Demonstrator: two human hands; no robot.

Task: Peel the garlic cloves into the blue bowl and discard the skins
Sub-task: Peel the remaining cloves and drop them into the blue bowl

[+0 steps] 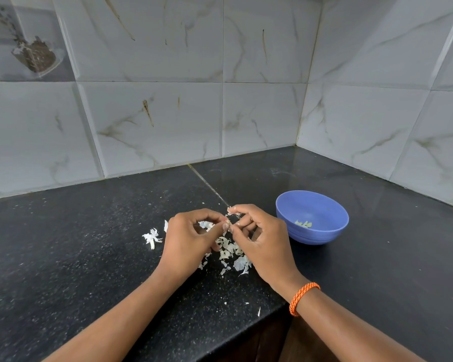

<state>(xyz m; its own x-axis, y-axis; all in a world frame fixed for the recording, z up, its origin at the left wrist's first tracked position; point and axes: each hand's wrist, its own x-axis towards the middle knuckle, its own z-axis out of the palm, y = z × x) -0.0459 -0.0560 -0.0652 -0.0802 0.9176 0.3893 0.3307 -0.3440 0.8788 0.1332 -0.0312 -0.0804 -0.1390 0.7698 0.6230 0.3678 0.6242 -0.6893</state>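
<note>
Both hands meet just left of the blue bowl (pixel 311 218), working a garlic clove (pixel 228 222) that is mostly hidden between the fingertips. The left hand (pixel 191 239) pinches it with thumb and forefinger, the other fingers curled under. The right hand (pixel 259 236) pinches a flake of skin (pixel 232 211) lifted off the clove's top. Loose skins (pixel 230 253) lie scattered on the black counter (pixel 89 257) beneath the hands, left of the bowl. A few peeled cloves (pixel 304 223) sit inside the bowl. I judge peeling is midway; next the flake wants pulling free and dropping, then the bare clove goes rightward into the bowl.
</note>
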